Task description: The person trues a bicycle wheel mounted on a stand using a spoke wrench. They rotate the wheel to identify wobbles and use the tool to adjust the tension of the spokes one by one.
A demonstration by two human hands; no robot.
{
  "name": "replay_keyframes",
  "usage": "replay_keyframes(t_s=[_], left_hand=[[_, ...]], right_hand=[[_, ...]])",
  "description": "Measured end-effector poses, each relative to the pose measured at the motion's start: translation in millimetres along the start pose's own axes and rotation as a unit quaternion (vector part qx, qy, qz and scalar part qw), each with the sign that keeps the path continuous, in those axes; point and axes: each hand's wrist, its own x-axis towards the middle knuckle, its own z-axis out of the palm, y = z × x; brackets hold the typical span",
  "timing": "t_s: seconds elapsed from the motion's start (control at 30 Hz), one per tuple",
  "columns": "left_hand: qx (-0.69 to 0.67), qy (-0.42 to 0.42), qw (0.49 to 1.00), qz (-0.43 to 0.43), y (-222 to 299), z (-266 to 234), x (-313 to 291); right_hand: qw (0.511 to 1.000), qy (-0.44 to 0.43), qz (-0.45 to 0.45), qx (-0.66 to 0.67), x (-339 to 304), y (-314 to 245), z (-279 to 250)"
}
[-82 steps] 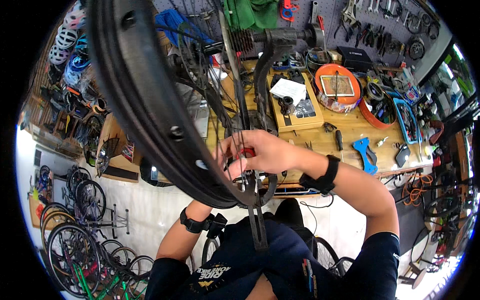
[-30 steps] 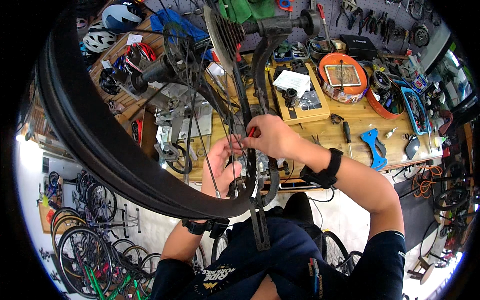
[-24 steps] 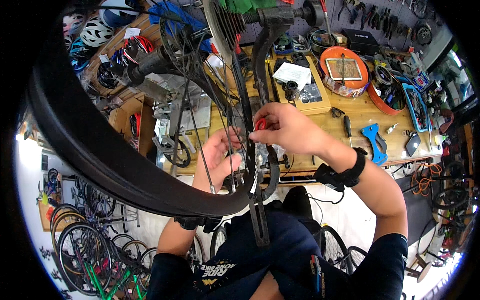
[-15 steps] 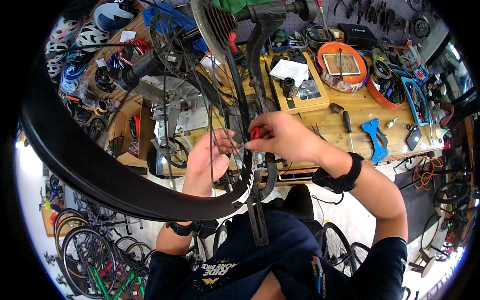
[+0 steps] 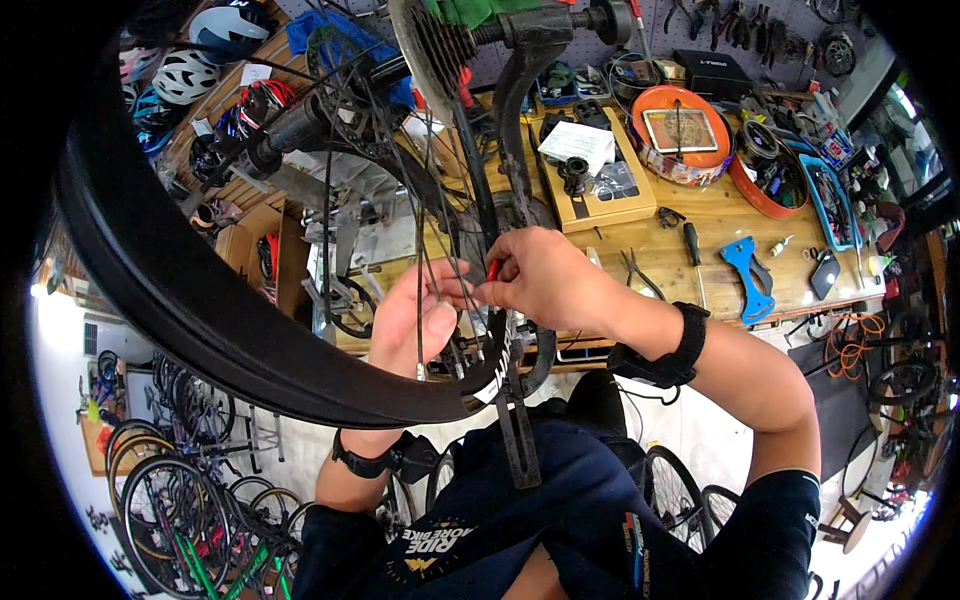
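A bicycle wheel with a deep black rim [image 5: 250,360], thin spokes and a cassette [image 5: 432,50] sits tilted in a dark wheel truing stand [image 5: 515,120]. My right hand [image 5: 545,280] is closed at the rim, thumb and fingers pinching a small red spoke wrench [image 5: 493,270], mostly hidden by the fingers. Behind several spokes, my left hand [image 5: 408,312] is turned palm up, thumb apart from its fingers. Its fingertips come close to those of my right hand; whether they touch a spoke is hard to make out.
On the wooden bench [image 5: 640,270] lie a cardboard box [image 5: 610,210], an orange round tray [image 5: 690,150], pliers [image 5: 640,275], a screwdriver [image 5: 693,250] and a blue tool [image 5: 745,280]. Helmets [image 5: 185,78] fill the far left. Bicycles [image 5: 180,500] stand at lower left.
The wheel and its rim have shifted slightly in view. My right hand has turned a little, and the red spoke wrench now shows edge-on. My left hand stays among the spokes.
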Motion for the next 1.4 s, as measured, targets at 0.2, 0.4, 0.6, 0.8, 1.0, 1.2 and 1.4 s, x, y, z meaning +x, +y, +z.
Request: replay_keyframes(t_s=[0.2, 0.4, 0.6, 0.8, 1.0, 1.2, 1.4], left_hand=[[-0.013, 0.004, 1.000, -0.002, -5.6, -4.7, 0.3], [-0.019, 0.001, 1.000, 0.001, -0.8, -0.4, 0.9], [-0.015, 0.005, 1.000, -0.006, -0.7, -1.4, 1.4], [-0.022, 0.016, 1.000, -0.002, -7.2, -1.7, 2.9], [-0.027, 0.021, 0.999, -0.001, -1.7, 2.5, 0.4], [-0.040, 0.033, 0.999, 0.004, -7.9, -1.0, -0.3], [-0.052, 0.049, 0.997, -0.012, -2.6, 4.6, -2.2]], right_hand=[[0.999, -0.004, 0.032, 0.001, -1.4, -0.7, -4.4], [1.000, -0.008, -0.001, -0.013, 6.4, 6.7, 4.7], [0.991, 0.022, -0.027, -0.126, 2.8, -5.0, 19.0], [0.989, -0.039, -0.071, -0.123, 15.9, 4.3, 14.3], [0.967, -0.190, -0.118, 0.124, 41.3, 40.5, 10.4], [0.928, -0.310, 0.036, 0.203, 43.5, 27.2, -12.8], [0.920, -0.344, 0.031, 0.183, 51.2, 31.3, -13.2]])
